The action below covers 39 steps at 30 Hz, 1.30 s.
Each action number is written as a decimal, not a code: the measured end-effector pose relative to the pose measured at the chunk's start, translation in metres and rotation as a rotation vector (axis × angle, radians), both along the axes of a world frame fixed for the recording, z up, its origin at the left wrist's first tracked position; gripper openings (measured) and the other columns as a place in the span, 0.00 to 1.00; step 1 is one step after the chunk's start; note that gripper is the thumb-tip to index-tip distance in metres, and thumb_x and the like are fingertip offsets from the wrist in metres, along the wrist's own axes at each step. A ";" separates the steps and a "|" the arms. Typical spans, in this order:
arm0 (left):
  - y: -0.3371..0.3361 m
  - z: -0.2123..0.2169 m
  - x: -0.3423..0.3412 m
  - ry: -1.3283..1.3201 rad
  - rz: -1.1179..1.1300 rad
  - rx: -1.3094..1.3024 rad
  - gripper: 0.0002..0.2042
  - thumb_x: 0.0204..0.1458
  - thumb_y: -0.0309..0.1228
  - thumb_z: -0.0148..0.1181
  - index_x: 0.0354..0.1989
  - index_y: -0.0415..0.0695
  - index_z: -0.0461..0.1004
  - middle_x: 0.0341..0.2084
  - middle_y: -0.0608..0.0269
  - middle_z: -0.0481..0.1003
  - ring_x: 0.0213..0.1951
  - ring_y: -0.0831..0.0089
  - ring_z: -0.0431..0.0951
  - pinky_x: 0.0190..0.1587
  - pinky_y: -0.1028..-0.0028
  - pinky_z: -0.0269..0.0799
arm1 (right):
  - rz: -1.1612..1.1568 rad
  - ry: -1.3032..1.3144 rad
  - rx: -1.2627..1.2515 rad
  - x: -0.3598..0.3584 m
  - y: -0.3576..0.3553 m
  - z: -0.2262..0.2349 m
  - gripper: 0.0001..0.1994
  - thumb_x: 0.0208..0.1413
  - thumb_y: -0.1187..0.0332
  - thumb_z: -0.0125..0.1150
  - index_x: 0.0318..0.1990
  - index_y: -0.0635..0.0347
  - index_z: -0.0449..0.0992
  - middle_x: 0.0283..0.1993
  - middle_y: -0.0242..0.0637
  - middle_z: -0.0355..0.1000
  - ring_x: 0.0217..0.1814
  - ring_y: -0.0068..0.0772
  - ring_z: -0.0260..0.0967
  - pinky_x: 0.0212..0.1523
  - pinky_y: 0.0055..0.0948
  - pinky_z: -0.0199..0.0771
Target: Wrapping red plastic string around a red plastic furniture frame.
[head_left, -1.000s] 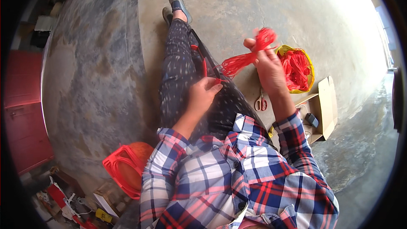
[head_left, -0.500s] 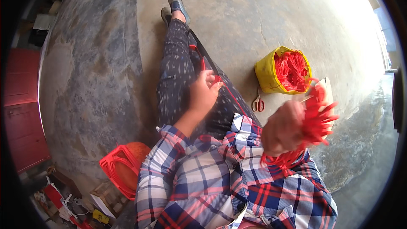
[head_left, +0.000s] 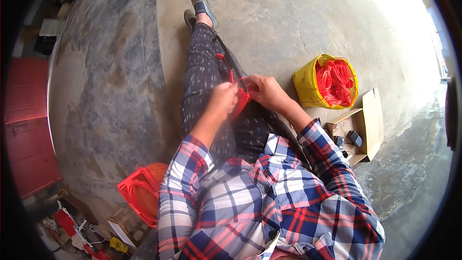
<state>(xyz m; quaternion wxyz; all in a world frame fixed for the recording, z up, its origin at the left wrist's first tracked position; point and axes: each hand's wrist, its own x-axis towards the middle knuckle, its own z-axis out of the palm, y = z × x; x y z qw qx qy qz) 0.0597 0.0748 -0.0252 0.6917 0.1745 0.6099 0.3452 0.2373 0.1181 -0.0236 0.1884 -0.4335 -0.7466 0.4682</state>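
Note:
I sit on a concrete floor with my legs stretched out in dark patterned trousers. Over my lap, my left hand [head_left: 222, 100] and my right hand [head_left: 266, 91] are close together, both pinching a bundle of red cord [head_left: 240, 97]. A strand of the same red cord [head_left: 226, 65] runs from my hands up along my thigh. My fingers hide most of the bundle. Plaid shirt sleeves cover both forearms.
A yellow bag [head_left: 308, 86] full of red cord stands on the floor to my right. Beside it lies an open cardboard box [head_left: 373, 120] with small dark items inside. A red plastic basket [head_left: 139, 195] sits at my lower left, with clutter below it and a red cabinet [head_left: 26, 130] at far left.
My right hand swung out wide to the right with a bunch of red cord, then came back to my lap, where it now meets my left hand on the cord.

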 end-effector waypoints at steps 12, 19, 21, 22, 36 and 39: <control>0.010 0.039 -0.005 -0.320 0.145 0.155 0.07 0.58 0.34 0.53 0.32 0.44 0.70 0.19 0.70 0.69 0.11 0.85 0.57 0.11 0.83 0.49 | -0.438 0.800 -0.387 0.023 0.021 0.039 0.11 0.62 0.63 0.52 0.41 0.61 0.75 0.39 0.34 0.75 0.41 0.27 0.70 0.47 0.28 0.68; 0.002 0.022 0.005 -0.231 0.122 -0.113 0.17 0.60 0.48 0.49 0.28 0.48 0.69 0.30 0.47 0.77 0.11 0.80 0.58 0.15 0.78 0.51 | -0.376 1.330 -0.813 0.133 0.029 0.066 0.13 0.66 0.57 0.46 0.33 0.54 0.68 0.17 0.24 0.56 0.18 0.19 0.53 0.23 0.22 0.55; 0.005 0.020 0.001 -0.263 0.155 -0.142 0.18 0.59 0.50 0.48 0.27 0.49 0.68 0.31 0.41 0.77 0.11 0.79 0.57 0.15 0.77 0.51 | -0.442 0.967 -0.839 0.143 -0.013 0.076 0.14 0.64 0.56 0.49 0.30 0.53 0.67 0.14 0.21 0.50 0.13 0.17 0.44 0.15 0.22 0.44; 0.006 0.019 -0.001 -0.298 0.172 -0.171 0.20 0.59 0.53 0.46 0.27 0.49 0.67 0.32 0.36 0.77 0.10 0.78 0.57 0.14 0.77 0.51 | -0.480 0.730 -0.823 0.147 -0.036 0.078 0.14 0.63 0.55 0.51 0.29 0.53 0.66 0.13 0.20 0.48 0.12 0.16 0.41 0.13 0.23 0.41; -0.052 0.064 0.056 0.298 -0.322 0.756 0.11 0.53 0.31 0.61 0.42 0.38 0.75 0.38 0.55 0.74 0.41 0.65 0.76 0.45 0.70 0.72 | -0.066 0.876 -1.092 0.055 -0.074 0.020 0.29 0.57 0.42 0.52 0.38 0.67 0.75 0.37 0.44 0.75 0.38 0.37 0.74 0.38 0.31 0.74; -0.044 0.069 0.047 -0.435 0.140 0.451 0.09 0.58 0.28 0.55 0.46 0.44 0.72 0.36 0.59 0.77 0.42 0.70 0.76 0.48 0.69 0.71 | 0.121 0.587 -1.030 0.039 -0.056 0.050 0.32 0.56 0.38 0.50 0.40 0.65 0.75 0.33 0.41 0.76 0.35 0.32 0.73 0.35 0.27 0.73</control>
